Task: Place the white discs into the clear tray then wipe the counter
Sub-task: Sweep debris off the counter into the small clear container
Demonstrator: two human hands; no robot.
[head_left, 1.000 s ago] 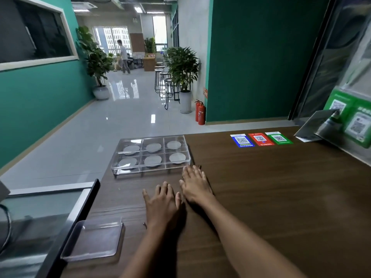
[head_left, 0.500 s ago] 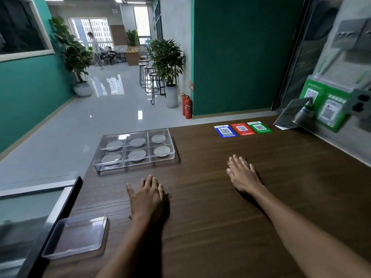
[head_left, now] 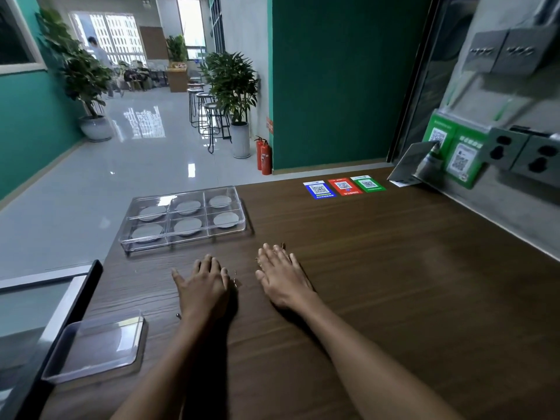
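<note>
Resting flat on the dark wood counter (head_left: 394, 283), the left hand (head_left: 203, 286) and the right hand (head_left: 283, 277) lay side by side, palms down, fingers straight and gripping nothing, with a narrow strip of bare wood between them. A few small crumb-like specks dotted the surface by the right fingertips (head_left: 274, 251) and in the gap between the hands. The clear tray (head_left: 181, 241) sat just beyond the left hand and slightly to its outer side, each of its six compartments holding one of the white discs (head_left: 188, 226). A shallow clear lid (head_left: 97, 344) lay nearer the person than the left hand, beside that forearm at the counter's edge. Three QR code stickers (head_left: 344, 187), blue, red and green, lay well beyond the right hand, near the far edge.
</note>
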